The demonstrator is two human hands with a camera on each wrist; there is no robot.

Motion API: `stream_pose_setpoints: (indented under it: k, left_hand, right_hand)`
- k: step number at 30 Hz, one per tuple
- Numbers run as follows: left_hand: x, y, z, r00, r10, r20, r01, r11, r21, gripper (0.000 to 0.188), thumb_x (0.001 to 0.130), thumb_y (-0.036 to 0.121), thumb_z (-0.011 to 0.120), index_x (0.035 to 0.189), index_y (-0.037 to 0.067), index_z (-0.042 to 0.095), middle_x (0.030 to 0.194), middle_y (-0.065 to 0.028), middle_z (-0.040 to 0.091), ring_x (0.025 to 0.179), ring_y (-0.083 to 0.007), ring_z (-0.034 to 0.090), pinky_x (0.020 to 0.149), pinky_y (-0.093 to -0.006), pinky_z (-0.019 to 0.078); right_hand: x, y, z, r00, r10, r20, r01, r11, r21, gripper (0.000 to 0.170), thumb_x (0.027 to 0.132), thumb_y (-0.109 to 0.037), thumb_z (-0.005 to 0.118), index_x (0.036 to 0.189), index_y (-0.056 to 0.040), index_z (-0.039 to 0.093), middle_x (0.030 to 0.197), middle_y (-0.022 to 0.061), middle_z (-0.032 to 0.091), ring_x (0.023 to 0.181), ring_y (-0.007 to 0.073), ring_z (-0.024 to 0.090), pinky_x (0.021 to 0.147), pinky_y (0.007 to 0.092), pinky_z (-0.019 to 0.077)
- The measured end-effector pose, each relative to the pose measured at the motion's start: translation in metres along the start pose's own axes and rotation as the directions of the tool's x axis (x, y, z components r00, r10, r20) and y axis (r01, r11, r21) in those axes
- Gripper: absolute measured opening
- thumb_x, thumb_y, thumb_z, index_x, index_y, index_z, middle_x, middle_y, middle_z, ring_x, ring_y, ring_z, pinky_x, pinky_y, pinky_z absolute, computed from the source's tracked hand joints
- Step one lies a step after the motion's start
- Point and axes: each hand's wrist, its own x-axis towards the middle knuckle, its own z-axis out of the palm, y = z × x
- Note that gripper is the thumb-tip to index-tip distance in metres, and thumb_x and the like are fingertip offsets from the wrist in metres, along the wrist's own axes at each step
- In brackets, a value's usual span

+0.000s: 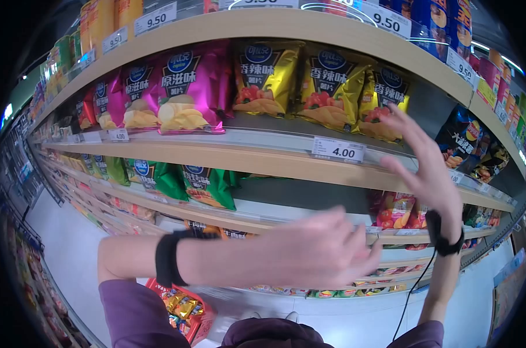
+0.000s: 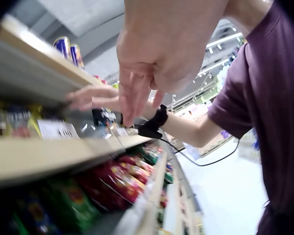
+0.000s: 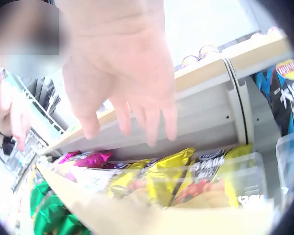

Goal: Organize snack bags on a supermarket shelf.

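Observation:
My right hand point(image 1: 425, 168) is raised in front of the shelf, fingers extended and holding nothing. Its fingertips overlap the rightmost yellow chip bag point(image 1: 384, 95) in the head view. From the right wrist, the palm point(image 3: 122, 63) shows above the row of yellow chip bags point(image 3: 169, 174). Blurred by motion, my left hand point(image 1: 326, 249) crosses in front of the lower shelves, its fingers loosely bent around nothing. In the left wrist view the left hand point(image 2: 166, 44) hangs with fingers pointing down, and the right hand point(image 2: 95, 98) appears beyond it.
Pink chip bags point(image 1: 184, 87) stand left of the yellow ones, above green bags point(image 1: 208, 185) on the lower shelf. A price tag point(image 1: 338, 149) fronts the shelf edge. Canisters point(image 1: 445, 23) line the top shelf. On the floor, a red basket point(image 1: 202, 327) holds several packets. A cable point(image 1: 413, 296) hangs from the right wrist.

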Motion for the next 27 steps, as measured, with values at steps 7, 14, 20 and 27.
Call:
stream_pose_setpoints:
  k: [7,14,20,27]
  left_hand:
    - [-0.11,0.099,0.117,0.962,-0.052,0.269,0.234,0.665,-0.709,0.018,0.088,0.01,0.057,0.102,0.001,0.064,0.121,-0.013,0.061,0.108,-0.0236,0.06,0.09,-0.0355,0.051]
    - [-0.288,0.229,0.244,0.73,-0.377,0.57,0.556,-0.155,-0.816,0.031,0.085,0.007,0.056,0.115,0.0,0.061,0.125,-0.0171,0.06,0.113,-0.0344,0.058,0.094,-0.0434,0.0485]
    - [-0.33,0.293,0.285,0.732,-0.303,0.611,0.675,0.197,-0.711,0.041,0.084,0.008,0.057,0.124,0.002,0.055,0.124,-0.0194,0.06,0.115,-0.0371,0.057,0.095,-0.0458,0.0475]
    - [-0.409,0.313,0.21,0.285,-0.619,0.732,0.934,0.351,-0.067,0.053,0.086,0.023,0.057,0.134,0.001,0.048,0.139,-0.0222,0.05,0.13,-0.0393,0.046,0.108,-0.0539,0.0348]
  right_hand:
    - [-0.083,-0.117,0.144,0.971,-0.237,-0.045,0.211,0.745,0.632,0.041,0.085,-0.023,0.072,0.123,-0.0071,0.065,0.134,0.0122,0.061,0.115,0.0305,0.061,0.099,0.0422,0.0469]
    - [-0.196,-0.206,0.31,0.873,-0.308,0.378,0.077,0.852,0.518,0.044,0.099,-0.038,0.053,0.128,-0.0061,0.059,0.121,0.0137,0.065,0.115,0.0333,0.06,0.097,0.0413,0.0482]
    - [-0.29,-0.204,0.363,0.784,-0.179,0.594,-0.301,0.727,0.617,0.033,0.098,-0.03,0.054,0.122,-0.008,0.061,0.108,0.0177,0.068,0.101,0.0373,0.064,0.089,0.0416,0.052]
    - [-0.387,-0.201,0.353,0.695,-0.081,0.714,-0.415,0.766,0.49,0.023,0.091,-0.013,0.057,0.111,-0.009,0.065,0.101,0.0138,0.069,0.096,0.033,0.065,0.086,0.0427,0.0527]
